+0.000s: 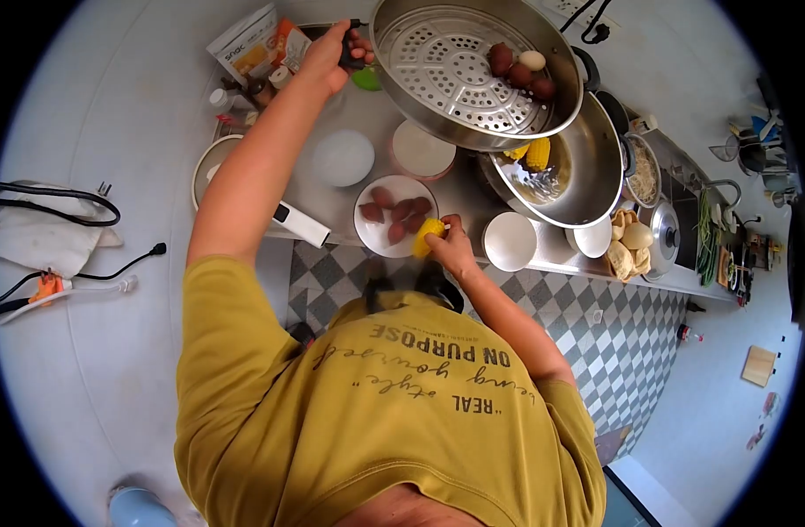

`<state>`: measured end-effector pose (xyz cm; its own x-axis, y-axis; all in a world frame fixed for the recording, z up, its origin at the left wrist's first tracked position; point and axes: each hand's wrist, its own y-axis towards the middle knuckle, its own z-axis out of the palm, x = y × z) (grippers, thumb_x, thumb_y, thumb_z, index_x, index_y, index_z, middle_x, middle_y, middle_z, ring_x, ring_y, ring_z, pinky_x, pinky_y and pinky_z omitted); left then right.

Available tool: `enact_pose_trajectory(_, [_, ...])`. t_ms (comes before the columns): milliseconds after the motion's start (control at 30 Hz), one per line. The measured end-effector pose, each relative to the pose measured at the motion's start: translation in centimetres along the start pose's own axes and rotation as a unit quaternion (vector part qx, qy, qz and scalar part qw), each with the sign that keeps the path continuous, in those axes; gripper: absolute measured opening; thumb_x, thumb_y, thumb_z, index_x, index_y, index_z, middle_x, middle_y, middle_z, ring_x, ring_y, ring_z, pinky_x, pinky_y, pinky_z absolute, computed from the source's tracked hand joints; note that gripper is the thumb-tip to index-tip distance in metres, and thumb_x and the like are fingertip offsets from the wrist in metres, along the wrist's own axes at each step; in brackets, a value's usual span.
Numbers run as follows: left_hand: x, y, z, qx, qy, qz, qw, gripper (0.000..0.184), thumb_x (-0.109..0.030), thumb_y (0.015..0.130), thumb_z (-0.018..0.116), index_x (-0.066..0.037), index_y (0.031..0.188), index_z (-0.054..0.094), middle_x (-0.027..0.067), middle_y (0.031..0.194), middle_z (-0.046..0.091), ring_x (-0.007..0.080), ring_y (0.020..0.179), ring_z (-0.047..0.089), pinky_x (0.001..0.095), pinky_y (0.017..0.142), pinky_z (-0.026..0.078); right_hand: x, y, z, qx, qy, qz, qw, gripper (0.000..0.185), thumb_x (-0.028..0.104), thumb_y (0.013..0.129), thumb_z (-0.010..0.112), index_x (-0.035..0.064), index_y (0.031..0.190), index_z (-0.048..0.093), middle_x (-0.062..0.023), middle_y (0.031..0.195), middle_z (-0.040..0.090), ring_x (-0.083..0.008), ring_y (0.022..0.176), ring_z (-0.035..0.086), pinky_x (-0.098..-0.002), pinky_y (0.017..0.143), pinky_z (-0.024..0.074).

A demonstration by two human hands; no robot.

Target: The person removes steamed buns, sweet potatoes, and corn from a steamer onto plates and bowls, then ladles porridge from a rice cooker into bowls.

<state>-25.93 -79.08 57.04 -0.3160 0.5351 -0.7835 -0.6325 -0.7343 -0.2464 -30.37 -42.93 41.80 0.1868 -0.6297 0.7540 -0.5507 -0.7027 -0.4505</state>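
Observation:
My left hand (336,60) grips the black side handle of a metal steamer basket (411,66), raised and tilted over the counter. Inside the basket, several dark reddish-brown roundish pieces (519,75) lie with a white egg (532,61) on its perforated base. Between the fingers of my right hand (453,250) is a yellow piece of corn (429,237), at the right edge of a white plate (367,241). Several reddish-brown oblong pieces (396,233) rest on that plate. Partly beneath the basket, a steel pot (587,198) contains more corn (537,155) and some liquid.
White bowls (510,242) stand along the counter's front edge. A white-handled pan (301,224) sits under my left forearm. Bread-like buns (629,246) and a pot lid (664,235) are to the right, before the sink. Food packets (253,44) and bottles stand at the back left.

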Motion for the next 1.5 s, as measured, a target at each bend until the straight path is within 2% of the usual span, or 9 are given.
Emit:
enact_pose_trajectory(100, [0.0, -0.1, 0.2, -0.002, 0.004, 0.004, 1.000, 0.027, -0.024, 0.092, 0.049, -0.001, 0.077, 0.047, 0.0145, 0.067, 0.055, 0.0168, 0.050, 0.051, 0.0351, 0.057, 0.053, -1.1, 0.3, 1.0, -0.035, -0.069, -0.018, 0.997, 0.043, 0.022, 0.075, 0.061, 0.0016, 0.108, 0.041, -0.0184, 0.077, 0.061, -0.0240, 0.075, 0.063, -0.0344, 0.062, 0.0488])
enact_pose_trajectory(300, [0.2, -0.1, 0.4, -0.004, -0.019, -0.004, 1.000, 0.027, -0.024, 0.091, 0.049, -0.002, 0.077, 0.047, 0.0113, 0.063, 0.050, 0.0184, 0.052, 0.050, 0.0360, 0.055, 0.051, 2.3, -3.3, -3.1, 0.026, -0.186, -0.144, 0.972, 0.026, 0.019, 0.080, 0.061, 0.0014, 0.095, 0.049, -0.0129, 0.074, 0.060, -0.0190, 0.072, 0.062, -0.0304, 0.066, 0.0477])
enact_pose_trajectory(533, [0.2, 0.0, 0.1, 0.000, -0.020, -0.008, 1.000, 0.025, -0.025, 0.090, 0.053, -0.004, 0.077, 0.047, 0.0073, 0.060, 0.045, 0.0167, 0.051, 0.044, 0.0334, 0.054, 0.045, 18.5, -15.5, -15.6, 0.354, 0.329, -0.104, 0.869, 0.013, 0.005, 0.078, 0.068, 0.0019, 0.082, 0.056, -0.0050, 0.077, 0.058, -0.0098, 0.068, 0.054, -0.0204, 0.057, 0.0425])
enact_pose_trajectory(600, [0.1, 0.2, -0.1, -0.009, -0.021, -0.016, 1.000, 0.024, -0.025, 0.089, 0.054, -0.005, 0.077, 0.047, 0.0062, 0.060, 0.044, 0.0161, 0.051, 0.044, 0.0336, 0.055, 0.045, 20.8, -17.1, -18.0, 0.394, 0.248, -0.345, 0.815, 0.015, 0.007, 0.078, 0.069, 0.0042, 0.085, 0.056, 0.0005, 0.075, 0.052, -0.0057, 0.066, 0.051, -0.0206, 0.058, 0.0422])
enact_pose_trajectory(700, [0.2, 0.0, 0.2, -0.012, -0.016, -0.011, 1.000, 0.024, -0.025, 0.089, 0.055, -0.006, 0.077, 0.047, 0.0053, 0.061, 0.044, 0.0153, 0.052, 0.043, 0.0331, 0.054, 0.043, 21.4, -16.3, -20.6, 0.462, 0.217, -0.469, 0.721, 0.016, 0.006, 0.075, 0.073, 0.0006, 0.082, 0.060, -0.0093, 0.076, 0.058, -0.0179, 0.063, 0.056, -0.0242, 0.050, 0.0424])
enact_pose_trajectory(833, [0.0, -0.2, 0.0, -0.006, -0.005, -0.014, 1.000, 0.025, -0.026, 0.090, 0.054, -0.006, 0.076, 0.048, 0.0047, 0.062, 0.046, 0.0135, 0.052, 0.043, 0.0309, 0.053, 0.041, 14.6, -7.3, -25.1, 0.060, -0.046, -0.256, 0.964, 0.045, 0.010, 0.072, 0.070, 0.0023, 0.113, 0.051, -0.0091, 0.100, 0.057, -0.0186, 0.089, 0.058, -0.0291, 0.075, 0.0482])
enact_pose_trajectory(933, [0.0, -0.7, 0.3, -0.024, 0.007, -0.024, 0.999, 0.025, -0.028, 0.090, 0.054, -0.007, 0.076, 0.049, 0.0050, 0.063, 0.048, 0.0129, 0.051, 0.043, 0.0299, 0.053, 0.041, 6.0, 2.1, -27.2, -0.111, -0.416, -0.173, 0.886, 0.080, 0.017, 0.062, 0.075, 0.0068, 0.131, 0.035, -0.0172, 0.118, 0.049, -0.0313, 0.112, 0.047, -0.0417, 0.093, 0.0371])
enact_pose_trajectory(1167, [0.1, -1.1, 0.0, -0.012, -0.006, -0.028, 1.000, 0.028, -0.030, 0.090, 0.053, -0.008, 0.075, 0.050, 0.0052, 0.063, 0.052, 0.0126, 0.050, 0.043, 0.0277, 0.052, 0.040, 3.2, 11.0, -25.4, -0.055, -0.489, -0.241, 0.837, 0.100, 0.030, 0.058, 0.075, 0.0068, 0.139, 0.023, -0.0173, 0.129, 0.040, -0.0319, 0.124, 0.035, -0.0410, 0.105, 0.0234])
enact_pose_trajectory(1500, [0.3, -1.6, 0.4, -0.021, 0.004, -0.026, 0.999, 0.028, -0.032, 0.090, 0.053, -0.008, 0.075, 0.050, 0.0043, 0.063, 0.051, 0.0115, 0.049, 0.042, 0.0268, 0.052, 0.038, 2.6, 13.3, -25.4, -0.026, -0.422, -0.233, 0.876, 0.089, 0.027, 0.059, 0.072, 0.0076, 0.135, 0.031, -0.0182, 0.122, 0.048, -0.0324, 0.115, 0.045, -0.0377, 0.099, 0.0341])
